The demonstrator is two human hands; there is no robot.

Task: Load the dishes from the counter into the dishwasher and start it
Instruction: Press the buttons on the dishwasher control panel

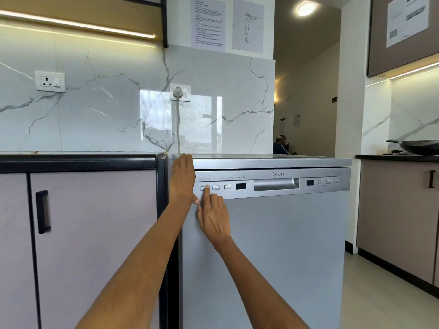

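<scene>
1. Reaching up from the bottom edge, two bare forearms meet at the upper left corner of the dishwasher [263, 245], whose door stands closed.
2. The right hand [215, 217] has its index finger straight, the tip on the leftmost button [203, 188] of the control strip; its other fingers are curled in against the palm and hold nothing.
3. The left hand [181, 180] lies flat against the dishwasher's left edge, fingers straight and close together, their tips reaching the top corner; it grips nothing.
4. Along the strip, right of the pressed button, sit two more small buttons, a dark display [240, 186], the recessed door handle [276, 184] and a further group of buttons.
5. Left of the machine stands a pale cabinet [92, 233] with a black handle, under a dark counter edge.
6. Behind, a marble-patterned wall carries a socket with a plug [177, 92], its cable running down behind the dishwasher top.
7. Two printed sheets [208, 23] hang above.
8. Far right, a dark pan [419, 147] rests on another counter.
</scene>
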